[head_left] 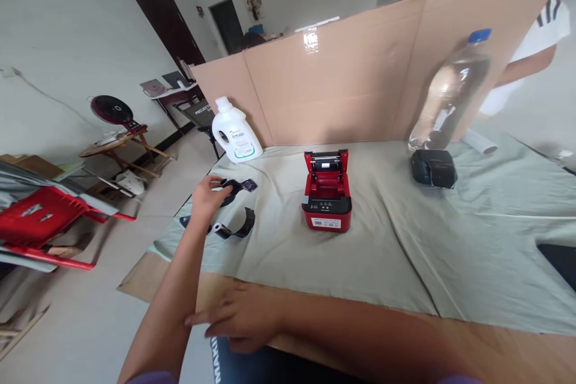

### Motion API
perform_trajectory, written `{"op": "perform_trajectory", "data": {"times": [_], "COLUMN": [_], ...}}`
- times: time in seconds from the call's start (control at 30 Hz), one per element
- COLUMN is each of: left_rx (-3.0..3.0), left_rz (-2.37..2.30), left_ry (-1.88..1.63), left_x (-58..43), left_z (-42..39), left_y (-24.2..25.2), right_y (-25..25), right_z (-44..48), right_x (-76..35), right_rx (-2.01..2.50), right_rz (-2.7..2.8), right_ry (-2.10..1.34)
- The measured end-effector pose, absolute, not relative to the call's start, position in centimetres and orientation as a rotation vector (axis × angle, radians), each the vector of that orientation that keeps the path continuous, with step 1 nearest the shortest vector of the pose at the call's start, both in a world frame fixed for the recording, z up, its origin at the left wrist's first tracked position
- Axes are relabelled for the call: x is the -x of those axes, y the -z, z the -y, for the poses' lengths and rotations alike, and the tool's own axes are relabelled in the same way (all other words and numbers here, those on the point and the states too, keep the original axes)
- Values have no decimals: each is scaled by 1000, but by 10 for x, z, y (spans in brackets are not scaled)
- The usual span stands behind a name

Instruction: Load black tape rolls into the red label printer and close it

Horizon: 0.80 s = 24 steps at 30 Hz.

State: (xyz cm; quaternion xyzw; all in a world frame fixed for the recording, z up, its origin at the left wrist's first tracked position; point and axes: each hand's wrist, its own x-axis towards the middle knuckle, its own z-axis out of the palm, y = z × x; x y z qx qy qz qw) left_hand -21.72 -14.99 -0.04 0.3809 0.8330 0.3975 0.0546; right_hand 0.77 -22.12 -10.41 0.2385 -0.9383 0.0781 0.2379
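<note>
My left hand [209, 198] reaches over the left part of the cloth, its fingers pinched on a roll of black paper [231, 191] with a loose end trailing to the right. Just in front of it lies another roll of black paper [231, 231], partly unrolled, its pale core facing me. My right hand [240, 318] is by the table's near edge, fingers stretched out, with one fingertip at my left forearm; it holds nothing. A small red and black label printer [326, 192] stands at the middle of the cloth, lid raised and roll bay exposed.
A white jug [236, 132] stands behind my left hand, against a cardboard screen [333, 90]. To the right are a tilted clear bottle [450, 96] with a blue cap, a black boxy object [433, 168] and a white tube [479, 141]. Another person's arm [526, 66] shows beyond.
</note>
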Motion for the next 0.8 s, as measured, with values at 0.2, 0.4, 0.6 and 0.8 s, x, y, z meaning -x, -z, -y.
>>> {"op": "perform_trajectory", "data": {"times": [0.2,0.4,0.6,0.8], "left_rx": [-1021,-1132,-1082,-1103], "left_rz": [-2889,-2869,-2760,-2645], "left_ry": [-568,-320,-609,-771], "left_x": [250,243,236,218], "left_z": [161,177,239,245], "left_y": [36,31,57,85], "right_y": [128,131,124,130], "right_z": [229,229,226,228], "right_x": [6,7,4,4], "right_rx": [-304,-317,-328,-325], "right_rz": [2673,2660,2669,2686], "right_ry": [-487,-530,-540,-535]}}
